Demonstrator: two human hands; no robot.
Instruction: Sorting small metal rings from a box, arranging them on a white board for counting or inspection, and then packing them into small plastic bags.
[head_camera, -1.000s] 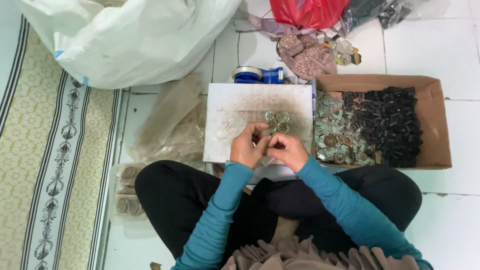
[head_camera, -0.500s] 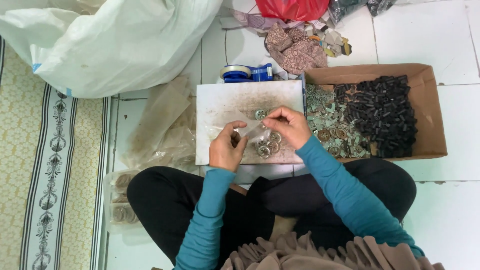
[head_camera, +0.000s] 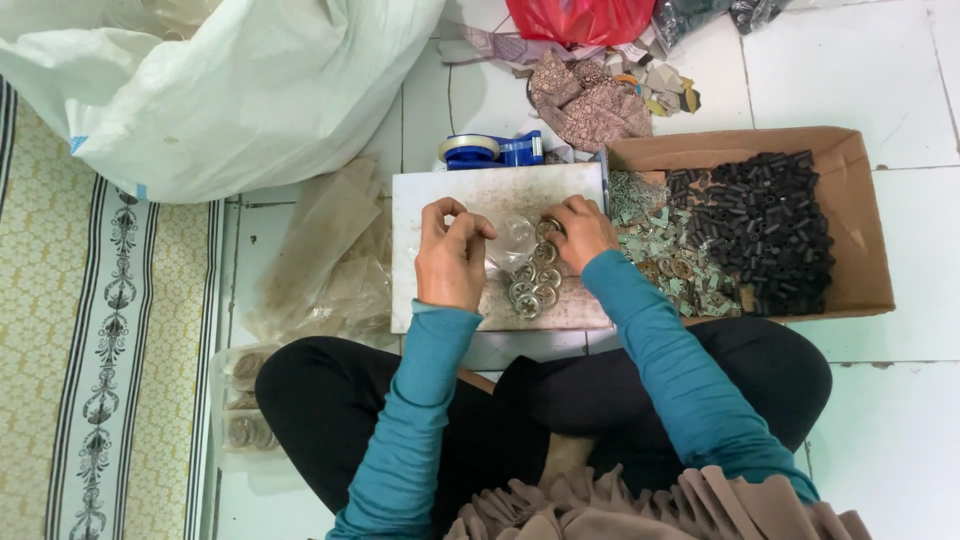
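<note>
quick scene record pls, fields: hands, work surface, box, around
left hand: fingers pinched on a small clear bag
right hand: on the round metal parts
surface: white board on the tiled floor
box: cardboard, holds black cylinders and greenish metal parts
around: white sack, tape dispenser, red bag, patterned mat

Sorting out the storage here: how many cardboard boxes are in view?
1. The cardboard box sits on the floor tiles right of the white board, beside the right hand, holding black cylinders and metal parts. Others may lie outside the frame.
</note>
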